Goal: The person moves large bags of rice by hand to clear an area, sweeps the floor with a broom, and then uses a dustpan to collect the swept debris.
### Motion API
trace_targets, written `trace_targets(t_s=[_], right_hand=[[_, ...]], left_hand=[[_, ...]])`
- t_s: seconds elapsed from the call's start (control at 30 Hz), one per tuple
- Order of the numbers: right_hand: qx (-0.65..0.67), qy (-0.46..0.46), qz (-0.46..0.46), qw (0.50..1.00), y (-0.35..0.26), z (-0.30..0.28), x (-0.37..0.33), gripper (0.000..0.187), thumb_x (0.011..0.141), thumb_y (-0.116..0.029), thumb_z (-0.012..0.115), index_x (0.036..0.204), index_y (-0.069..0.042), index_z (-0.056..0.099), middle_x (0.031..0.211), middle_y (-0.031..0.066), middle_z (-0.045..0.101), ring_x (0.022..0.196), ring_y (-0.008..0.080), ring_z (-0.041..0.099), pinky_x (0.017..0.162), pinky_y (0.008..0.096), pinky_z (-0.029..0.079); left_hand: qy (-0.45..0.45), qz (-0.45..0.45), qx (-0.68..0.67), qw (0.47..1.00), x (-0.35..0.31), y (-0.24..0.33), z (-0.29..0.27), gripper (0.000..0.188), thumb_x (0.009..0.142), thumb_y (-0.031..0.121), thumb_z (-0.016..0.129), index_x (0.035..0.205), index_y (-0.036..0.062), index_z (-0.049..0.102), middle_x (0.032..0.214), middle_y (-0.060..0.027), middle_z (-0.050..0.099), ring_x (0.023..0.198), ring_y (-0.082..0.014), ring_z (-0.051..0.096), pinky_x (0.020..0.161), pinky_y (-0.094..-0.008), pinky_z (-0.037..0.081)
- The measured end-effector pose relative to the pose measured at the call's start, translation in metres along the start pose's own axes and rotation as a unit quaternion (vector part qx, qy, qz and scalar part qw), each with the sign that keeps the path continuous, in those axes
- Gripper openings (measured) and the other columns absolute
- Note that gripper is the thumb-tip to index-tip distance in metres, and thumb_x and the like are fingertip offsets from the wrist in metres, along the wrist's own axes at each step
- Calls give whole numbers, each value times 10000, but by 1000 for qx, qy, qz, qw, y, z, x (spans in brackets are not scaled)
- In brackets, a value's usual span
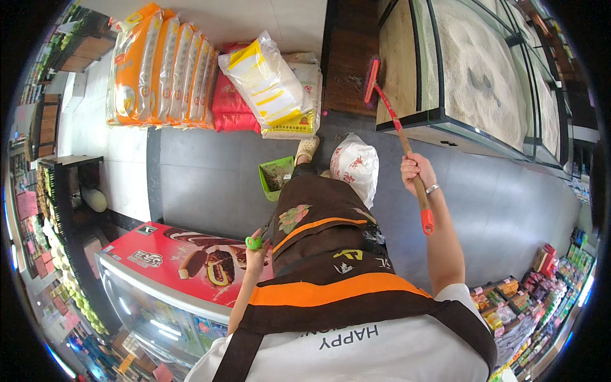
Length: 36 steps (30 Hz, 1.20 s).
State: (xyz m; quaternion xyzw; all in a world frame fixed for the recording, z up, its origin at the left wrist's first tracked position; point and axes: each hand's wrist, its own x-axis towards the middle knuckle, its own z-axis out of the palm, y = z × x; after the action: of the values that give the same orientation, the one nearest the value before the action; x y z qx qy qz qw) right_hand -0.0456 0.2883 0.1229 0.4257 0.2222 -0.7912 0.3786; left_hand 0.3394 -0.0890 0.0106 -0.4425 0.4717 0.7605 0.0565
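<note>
My right hand (417, 170) is closed around the wooden handle of a broom (396, 121). The red broom head reaches out to the dark floor strip beside the glass-sided bin, near some scattered debris. My left hand (257, 249), low beside the red freezer, grips the green handle end of a dustpan (267, 190). Debris lies in the green pan, which stands on the floor left of my shoe; my apron hides much of its handle. A white plastic bag (356, 167) with red print sits just right of my feet.
Orange and white sacks (167, 70) and red packs (234, 95) are stacked ahead on the left. A glass-sided bin of pale grain (477, 70) stands ahead on the right. A red-topped freezer (159, 254) is close on my left, stocked shelves (528, 299) behind on the right.
</note>
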Motion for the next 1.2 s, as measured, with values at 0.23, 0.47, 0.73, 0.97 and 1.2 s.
trace_targets(t_s=[0.23,0.47,0.73,0.97,1.2], right_hand=[[-21,-2,-21,1000,2,-10,-4,147,882,-167,480,796,-59,429,543,-80,369,396,6,343,358,158,292],[-154,31,-74,985,7,-26,-20,146,879,-163,472,765,-89,418,523,-90,347,384,3,320,346,174,289],[-161,24,-65,984,3,-27,-62,145,877,-159,475,766,-83,420,536,-91,350,393,-5,313,347,169,278],[-189,40,-86,977,6,-31,-81,115,874,-139,461,798,-57,438,544,-81,350,399,-6,309,338,161,264],[-271,25,-158,949,6,-16,-99,160,852,-143,502,718,-90,431,531,-83,355,390,8,330,331,196,274]], left_hand=[[195,56,78,976,16,6,17,167,850,160,593,904,3,569,761,-13,568,663,-90,529,607,-219,438],[195,71,182,961,-55,116,-6,99,825,88,615,880,16,576,785,0,523,683,-72,494,615,-207,430],[206,152,334,907,-232,315,48,155,809,60,595,951,1,572,1070,-146,594,838,-130,566,725,-223,461],[217,163,418,867,-278,404,106,141,856,211,573,919,95,525,1144,-148,566,1022,-169,550,806,-243,462],[109,217,329,913,-194,399,176,221,874,114,512,1032,11,626,965,-17,449,883,-97,515,817,-242,478]])
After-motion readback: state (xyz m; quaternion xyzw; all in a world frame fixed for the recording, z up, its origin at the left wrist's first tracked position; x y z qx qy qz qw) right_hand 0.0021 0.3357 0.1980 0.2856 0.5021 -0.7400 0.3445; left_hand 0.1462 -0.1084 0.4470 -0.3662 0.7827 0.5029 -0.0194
